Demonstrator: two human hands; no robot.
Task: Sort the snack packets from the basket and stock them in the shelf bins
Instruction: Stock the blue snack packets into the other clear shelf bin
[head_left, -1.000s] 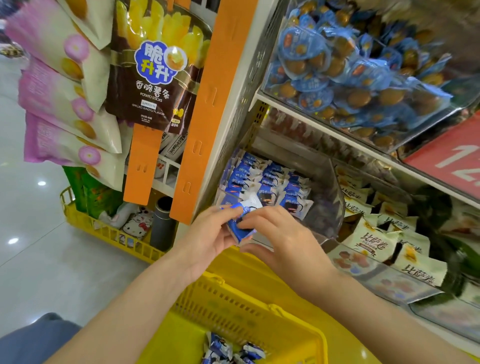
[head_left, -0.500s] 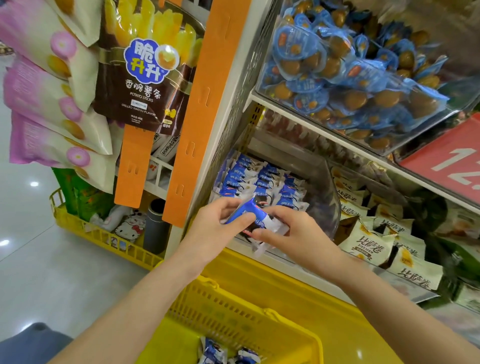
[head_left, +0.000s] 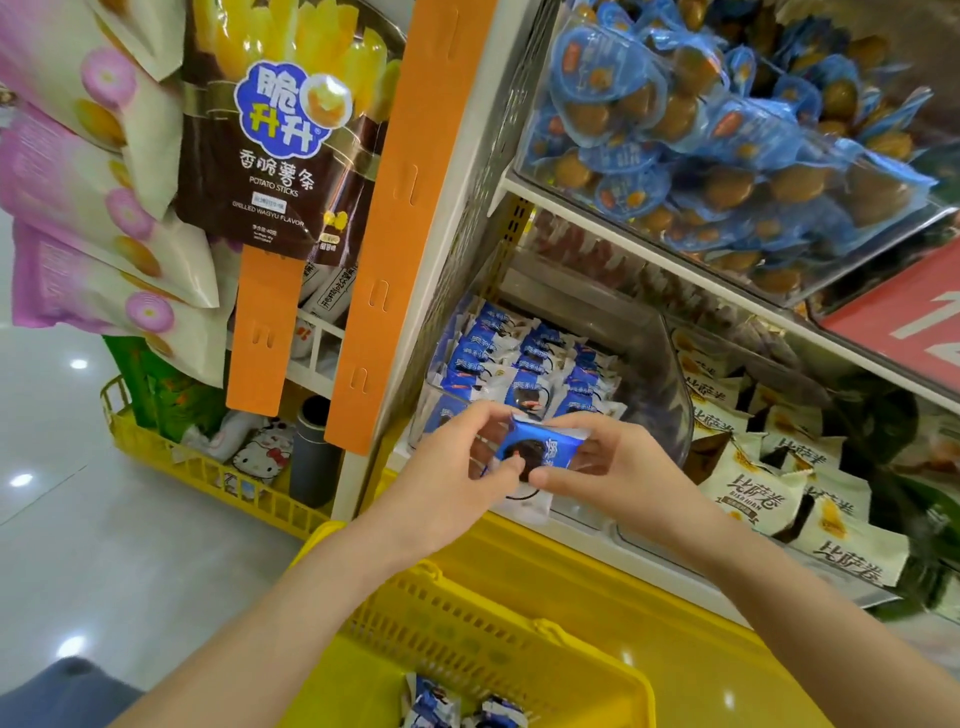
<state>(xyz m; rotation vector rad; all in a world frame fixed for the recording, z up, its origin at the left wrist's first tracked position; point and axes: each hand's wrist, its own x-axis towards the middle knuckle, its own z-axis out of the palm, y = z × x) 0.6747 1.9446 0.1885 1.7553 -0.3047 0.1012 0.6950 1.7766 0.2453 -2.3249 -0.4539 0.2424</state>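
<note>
Both hands hold a small stack of blue-and-white snack packets (head_left: 540, 453) just in front of the clear shelf bin (head_left: 670, 395). My left hand (head_left: 457, 467) pinches the stack's left side and my right hand (head_left: 613, 467) pinches its right side. Rows of the same blue packets (head_left: 509, 358) stand inside that bin. Below my arms sits the yellow basket (head_left: 467, 639), with a few more blue packets (head_left: 457, 706) lying in its bottom.
A bin of cream-coloured packets (head_left: 769, 493) lies to the right. Blue egg packs (head_left: 701, 119) fill the upper shelf bin. Orange hanging strips (head_left: 395, 218) and potato-stick bags (head_left: 280, 130) hang at left. A yellow floor crate (head_left: 208, 467) stands beside the shelf.
Both hands have risen slightly toward the bin's front edge, and the packets between them have turned so the blue face points up.
</note>
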